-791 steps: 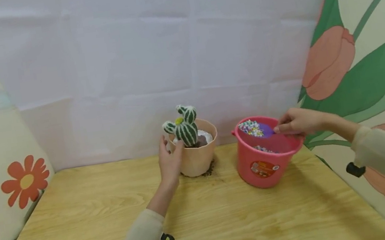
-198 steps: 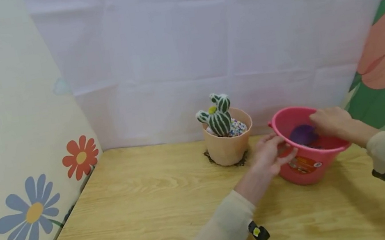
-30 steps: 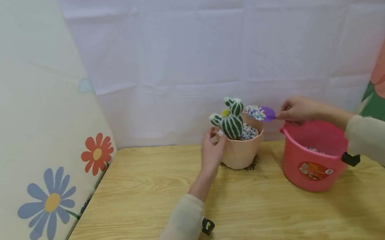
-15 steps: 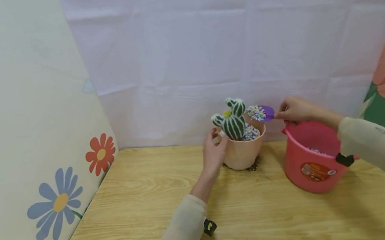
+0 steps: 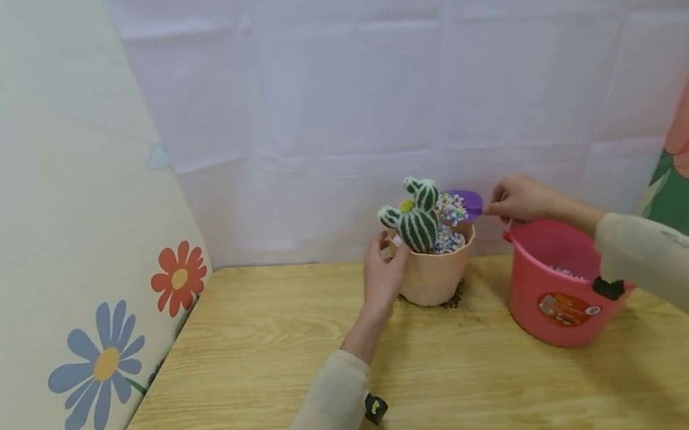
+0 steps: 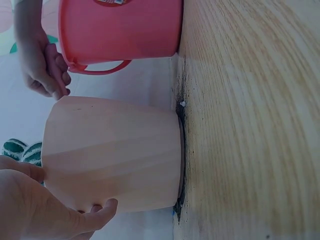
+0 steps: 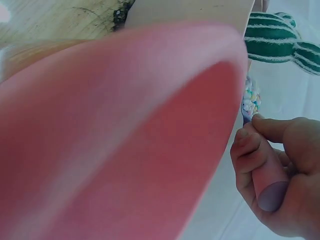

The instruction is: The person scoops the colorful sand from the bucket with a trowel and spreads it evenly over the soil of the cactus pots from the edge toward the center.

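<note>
A striped green cactus [image 5: 417, 228] stands in a peach flowerpot [image 5: 432, 277], with multicoloured pebbles [image 5: 449, 239] filling the pot beside it. My left hand [image 5: 383, 272] grips the pot's left side near the rim; in the left wrist view the fingers [image 6: 102, 215] curl against its wall. My right hand [image 5: 522, 197] holds a small trowel [image 5: 471, 203] with a purple blade, loaded with more pebbles, over the pot's right rim. In the right wrist view its pink handle [image 7: 267, 170] lies in the curled fingers.
Right of the pot stands a pink bucket [image 5: 554, 302] with pebbles low inside, under my right forearm. Dark soil crumbs [image 5: 453, 297] lie around the pot's base on the wooden table [image 5: 257, 347]. A white sheet [image 5: 314, 100] hangs close behind.
Over the last second the loaded trowel has moved slightly left over the pot. Several seconds ago it was down in the bucket, which my left hand held. Earliest, the pot's filling looked white.
</note>
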The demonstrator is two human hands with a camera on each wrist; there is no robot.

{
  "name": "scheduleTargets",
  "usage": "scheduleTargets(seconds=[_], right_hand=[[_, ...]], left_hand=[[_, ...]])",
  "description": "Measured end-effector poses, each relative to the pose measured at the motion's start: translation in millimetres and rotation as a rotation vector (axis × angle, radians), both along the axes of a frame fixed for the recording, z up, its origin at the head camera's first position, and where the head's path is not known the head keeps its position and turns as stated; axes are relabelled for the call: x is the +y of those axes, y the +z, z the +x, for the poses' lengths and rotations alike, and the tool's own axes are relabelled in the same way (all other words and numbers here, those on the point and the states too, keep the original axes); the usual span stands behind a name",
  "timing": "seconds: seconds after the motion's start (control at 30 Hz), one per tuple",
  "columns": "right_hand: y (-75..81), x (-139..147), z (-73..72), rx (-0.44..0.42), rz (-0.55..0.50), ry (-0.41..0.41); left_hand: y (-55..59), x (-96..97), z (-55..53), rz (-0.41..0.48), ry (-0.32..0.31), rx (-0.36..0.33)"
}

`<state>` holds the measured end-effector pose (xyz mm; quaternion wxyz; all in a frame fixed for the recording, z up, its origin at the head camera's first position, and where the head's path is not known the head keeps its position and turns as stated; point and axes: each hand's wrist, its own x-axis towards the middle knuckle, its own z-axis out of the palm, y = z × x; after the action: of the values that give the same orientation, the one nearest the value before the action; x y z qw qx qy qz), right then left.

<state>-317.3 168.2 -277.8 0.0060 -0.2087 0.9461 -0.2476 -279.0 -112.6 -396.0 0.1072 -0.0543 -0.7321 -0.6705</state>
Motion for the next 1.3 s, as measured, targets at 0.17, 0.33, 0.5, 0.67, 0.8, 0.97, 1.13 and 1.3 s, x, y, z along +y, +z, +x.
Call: scheduleTargets(seconds=[0.17,0.33,0.5,0.67,0.8,0.97,1.13,1.3], right_hand=[[2.4,-9,-4.5,-0.007,-0.002,-0.007],[3.6,-14,-8.1,-0.007,0.001,-0.017],[2.7,-19,-10.5,0.008,0.009,-0.016],[1.9,-22,-11.2,0.048,0.023,-0.013],[1.3,-24,-11.7,0.078,0.035,-0.015],[1.6,-25,-11.7,0.136,0.027,-0.024],[3.5,-24,-9.7,0.186,-0.002,-0.053],[7.5,-17,-0.5,0.196,0.010,-0.092]], left_hand=[[-1.3,-0.6,-1.6,0.004,0.010,0.008],[-1.8,4.0,-2.3,0.007,0.000,0.006],[-2.2,8.4,-0.9,0.019,-0.005,0.011],[-2.7,13.0,-0.8,0.028,-0.019,0.005],[-2.3,14.4,0.2,0.028,-0.026,0.005],[-3.2,15.8,0.0,0.023,-0.023,0.004],[-3.9,16.8,-1.3,0.016,-0.017,0.003],[-5.7,17.8,-4.1,0.021,-0.019,-0.005]])
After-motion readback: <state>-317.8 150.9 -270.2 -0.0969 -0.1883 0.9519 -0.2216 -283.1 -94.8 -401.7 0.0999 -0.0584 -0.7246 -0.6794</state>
